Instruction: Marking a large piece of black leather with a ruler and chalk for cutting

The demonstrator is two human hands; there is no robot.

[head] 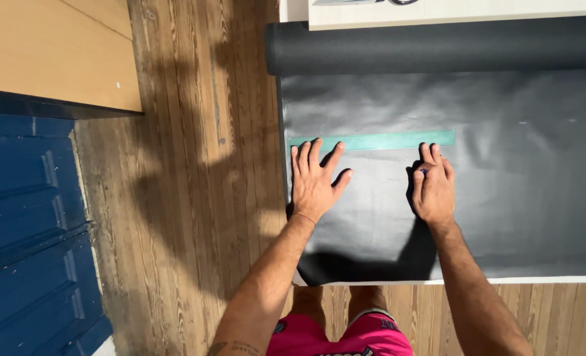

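A black sheet (504, 198) lies unrolled over a white table, its rolled part (438, 47) at the far edge. A long green ruler (378, 140) lies flat across the sheet. My left hand (314, 181) is spread flat with its fingertips pressing the ruler's left end. My right hand (432, 184) is closed around a small dark pen or marker whose tip touches the sheet just below the ruler's right end.
The table's white front edge (477, 281) runs just ahead of my legs and pink shorts (342, 336). Wooden floorboards (200, 198) lie to the left, with a blue panelled door (29, 231) and a light wooden board (55, 53) beyond. A white board (451, 12) sits behind the roll.
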